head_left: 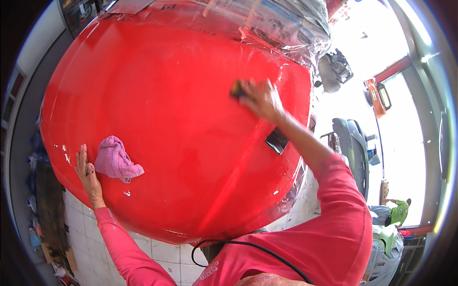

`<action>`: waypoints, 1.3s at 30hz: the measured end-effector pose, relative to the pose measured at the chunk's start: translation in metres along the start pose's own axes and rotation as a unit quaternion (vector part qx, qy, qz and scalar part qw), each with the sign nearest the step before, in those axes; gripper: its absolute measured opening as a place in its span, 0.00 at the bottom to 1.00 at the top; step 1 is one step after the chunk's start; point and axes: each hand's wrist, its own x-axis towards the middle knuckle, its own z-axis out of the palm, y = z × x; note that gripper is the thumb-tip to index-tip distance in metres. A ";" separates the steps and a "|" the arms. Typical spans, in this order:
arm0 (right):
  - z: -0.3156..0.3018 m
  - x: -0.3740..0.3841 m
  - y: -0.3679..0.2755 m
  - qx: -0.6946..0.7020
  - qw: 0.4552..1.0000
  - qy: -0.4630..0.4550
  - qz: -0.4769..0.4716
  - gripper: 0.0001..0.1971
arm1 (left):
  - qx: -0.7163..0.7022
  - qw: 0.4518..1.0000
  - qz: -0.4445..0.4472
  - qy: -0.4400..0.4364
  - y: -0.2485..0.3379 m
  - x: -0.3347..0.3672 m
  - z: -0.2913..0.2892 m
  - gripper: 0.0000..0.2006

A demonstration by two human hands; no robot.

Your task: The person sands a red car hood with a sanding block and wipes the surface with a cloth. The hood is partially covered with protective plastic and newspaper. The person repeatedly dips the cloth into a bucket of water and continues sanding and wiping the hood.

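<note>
A glossy red car hood (162,100) fills the middle of the view. On its right half my right hand (262,99) is closed around a small dark block with a yellowish side (237,89), blurred by motion. My left hand (88,176) rests flat on the hood's left edge, fingers stretched out and holding nothing. Beside it lies a crumpled pink cloth (116,159), close to the fingers. Under my right forearm a black rectangular sheet (276,140) lies on the hood, partly covered by the arm.
Clear plastic sheeting and taped paper (281,24) cover the car behind the hood. Right of it stand a compressor-like machine (335,70) and a dark bumper (352,152). A person in green (400,212) is at the far right. A black cable (257,246) crosses my front.
</note>
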 end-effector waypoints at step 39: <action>0.073 0.232 0.015 -0.117 0.979 0.027 0.165 0.25 | 0.106 0.989 0.071 0.071 -0.031 0.053 -0.003 0.23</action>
